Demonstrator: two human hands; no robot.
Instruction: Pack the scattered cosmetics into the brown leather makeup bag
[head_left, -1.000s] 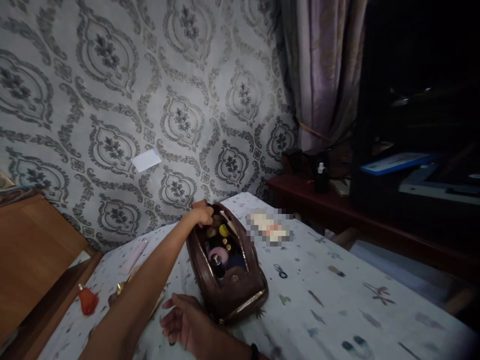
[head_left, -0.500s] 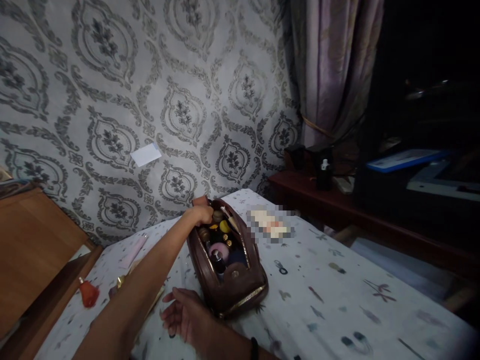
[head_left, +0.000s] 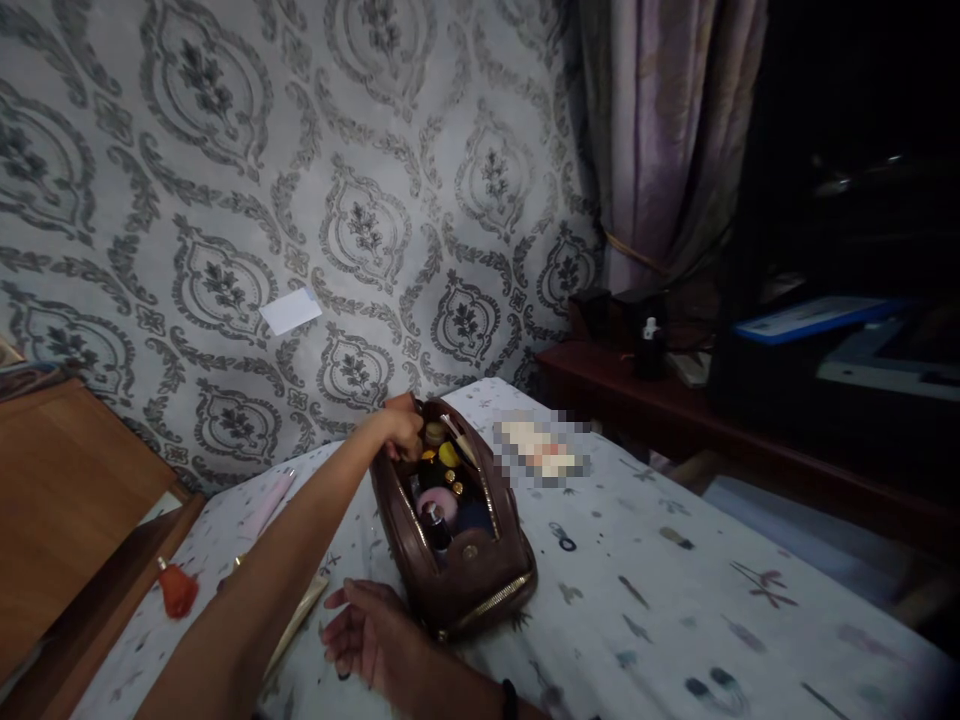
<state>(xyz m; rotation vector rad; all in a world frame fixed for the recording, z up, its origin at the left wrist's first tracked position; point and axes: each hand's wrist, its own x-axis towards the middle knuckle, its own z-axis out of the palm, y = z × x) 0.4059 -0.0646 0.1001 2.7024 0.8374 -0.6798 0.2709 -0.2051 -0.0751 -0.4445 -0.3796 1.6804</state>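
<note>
While the left hand [head_left: 405, 432] reaches into a brown bag [head_left: 457, 585], the right hand [head_left: 367, 630] lies loosely open

Glossy and dark brown, the bag sits on a white printed cloth [head_left: 637, 520], its mouth gaping between rows of gold-toned zipper teeth. Another gold-toned zip crosses its near end, below a flap with a round snap. Inside show a pink round item [head_left: 439, 500], a dark bottle [head_left: 437, 528] and a yellow piece [head_left: 448, 455]. The left hand's fingers curl inside the far end; whether they grip anything, I cannot tell. The right hand rests just beside the bag's near end, fingers slightly bent.

Bag [head_left: 469, 590] on cloth [head_left: 622, 560], bottle [head_left: 178, 592] to left
</note>
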